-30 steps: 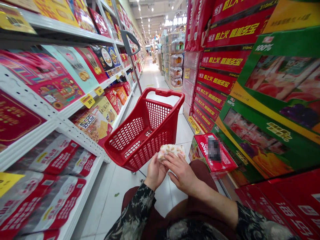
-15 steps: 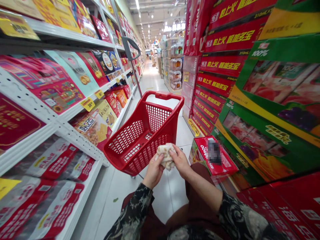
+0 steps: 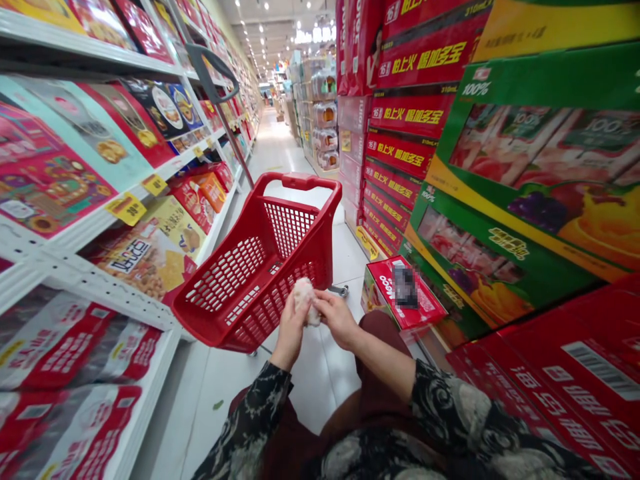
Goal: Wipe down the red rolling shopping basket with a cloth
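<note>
Between my two hands is a small pale, speckled soft item (image 3: 304,300), possibly a wrapped food piece, and my fingers hide much of it. My left hand (image 3: 289,331) pinches it from the lower left. My right hand (image 3: 337,319) presses against its right side. Just beyond both hands stands a red plastic wheeled shopping basket (image 3: 300,181), tilted, with its mesh wall close to my left hand. Its interior shows no goods.
White shelves (image 3: 75,267) of boxed goods run along the left. Stacked red and green juice cartons (image 3: 490,200) rise on the right, with a red box (image 3: 403,293) on the floor near them. A grey basket pull handle (image 3: 213,73) rises ahead, above the tiled aisle.
The pale item looks smaller and more bunched between my hands than before. My hands have drawn closer together, and the whole scene has shifted left in the view.
</note>
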The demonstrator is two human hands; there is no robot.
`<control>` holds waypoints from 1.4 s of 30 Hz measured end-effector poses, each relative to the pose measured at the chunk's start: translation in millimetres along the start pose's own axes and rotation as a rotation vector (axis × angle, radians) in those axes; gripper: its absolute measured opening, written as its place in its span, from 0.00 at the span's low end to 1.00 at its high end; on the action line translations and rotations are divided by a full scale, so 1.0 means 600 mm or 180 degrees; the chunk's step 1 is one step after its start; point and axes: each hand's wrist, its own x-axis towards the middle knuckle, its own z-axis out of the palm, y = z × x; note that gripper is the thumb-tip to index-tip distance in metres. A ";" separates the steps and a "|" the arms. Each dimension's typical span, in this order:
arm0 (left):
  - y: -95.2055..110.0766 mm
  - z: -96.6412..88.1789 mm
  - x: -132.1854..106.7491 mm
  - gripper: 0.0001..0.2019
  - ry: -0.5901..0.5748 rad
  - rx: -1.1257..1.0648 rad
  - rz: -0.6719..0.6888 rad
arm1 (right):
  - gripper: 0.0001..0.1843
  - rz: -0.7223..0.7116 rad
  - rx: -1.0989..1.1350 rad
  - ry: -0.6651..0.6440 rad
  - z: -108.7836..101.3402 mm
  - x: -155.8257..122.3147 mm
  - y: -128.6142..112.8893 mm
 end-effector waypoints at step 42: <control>-0.021 -0.109 0.139 0.26 0.0802 0.3848 0.0887 | 0.29 -0.1919 -0.5464 -0.0723 0.036 0.205 0.008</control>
